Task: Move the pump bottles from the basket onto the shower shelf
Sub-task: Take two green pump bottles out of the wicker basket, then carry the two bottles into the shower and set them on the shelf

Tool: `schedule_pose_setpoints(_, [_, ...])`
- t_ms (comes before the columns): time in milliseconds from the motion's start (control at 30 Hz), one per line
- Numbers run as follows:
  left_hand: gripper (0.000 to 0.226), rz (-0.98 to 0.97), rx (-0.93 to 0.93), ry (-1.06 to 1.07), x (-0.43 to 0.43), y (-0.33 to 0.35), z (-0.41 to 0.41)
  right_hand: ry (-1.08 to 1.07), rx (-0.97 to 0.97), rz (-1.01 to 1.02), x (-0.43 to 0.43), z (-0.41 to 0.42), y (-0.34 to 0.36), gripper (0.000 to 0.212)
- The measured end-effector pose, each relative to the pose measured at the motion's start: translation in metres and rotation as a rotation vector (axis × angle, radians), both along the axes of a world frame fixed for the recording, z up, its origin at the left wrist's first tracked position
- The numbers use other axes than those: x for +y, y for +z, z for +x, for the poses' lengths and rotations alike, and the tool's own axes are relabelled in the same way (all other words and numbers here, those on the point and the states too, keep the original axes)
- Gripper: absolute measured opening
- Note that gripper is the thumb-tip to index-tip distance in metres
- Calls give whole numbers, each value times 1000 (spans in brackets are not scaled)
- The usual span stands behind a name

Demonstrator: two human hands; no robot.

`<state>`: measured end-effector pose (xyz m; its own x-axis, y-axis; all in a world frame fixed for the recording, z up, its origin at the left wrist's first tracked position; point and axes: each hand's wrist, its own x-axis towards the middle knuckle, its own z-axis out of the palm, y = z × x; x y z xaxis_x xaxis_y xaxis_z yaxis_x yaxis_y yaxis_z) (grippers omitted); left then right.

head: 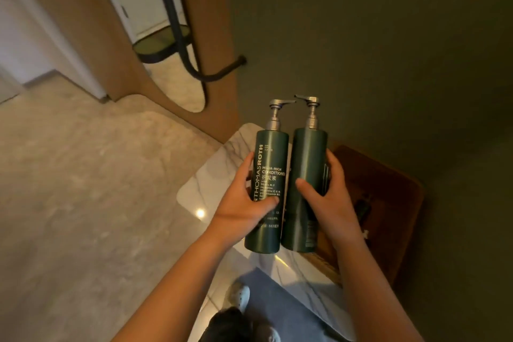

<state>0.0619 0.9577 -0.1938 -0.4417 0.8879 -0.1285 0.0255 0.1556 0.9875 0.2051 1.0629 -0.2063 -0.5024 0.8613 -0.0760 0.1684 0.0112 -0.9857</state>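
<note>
Two dark green pump bottles with silver pump heads are held upright side by side in the air. My left hand [244, 200] grips the left one, the conditioner bottle [270, 153] with white lettering. My right hand [330, 203] grips the right bottle [308, 153], whose label is turned away. The bottles touch along their sides. Below and to the right lies the brown basket [388, 189] on the floor by the wall, with a small dark item dimly seen inside. No shower shelf is visible that I can tell.
A white marble ledge [211, 175] lies under the bottles. The dark green wall [388, 50] rises on the right. At the upper left stand a tan wooden panel [116, 50] and a black metal stand with a round base [163, 44]. A beige carpet [83, 175] covers the left.
</note>
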Motion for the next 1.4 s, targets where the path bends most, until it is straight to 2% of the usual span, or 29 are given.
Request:
schedule_pose_setpoints(333, [87,22,-10,483,-144,24,7,384,39,-50,-90,-47,13,68])
schedule_pose_setpoints(467, [91,12,16,672,-209,34,5,555,37,10,-143,-79,26,63])
schedule_pose_setpoints(633, [87,72,52,887,-303,48,7,779,54,63,-227,-116,44,69])
schedule_pose_setpoints(933, [91,154,80,1211,-519,67,35,1107,120,140,-441,-142,66,66])
schedule_pose_setpoints(1133, [91,161,83,1418,-666,51,76,1305,152,129,-594,-136,56,66])
schedule_pose_setpoints(1400, [88,194,88,1819,-838,43,172,1680,141,75,-806,-101,54,60])
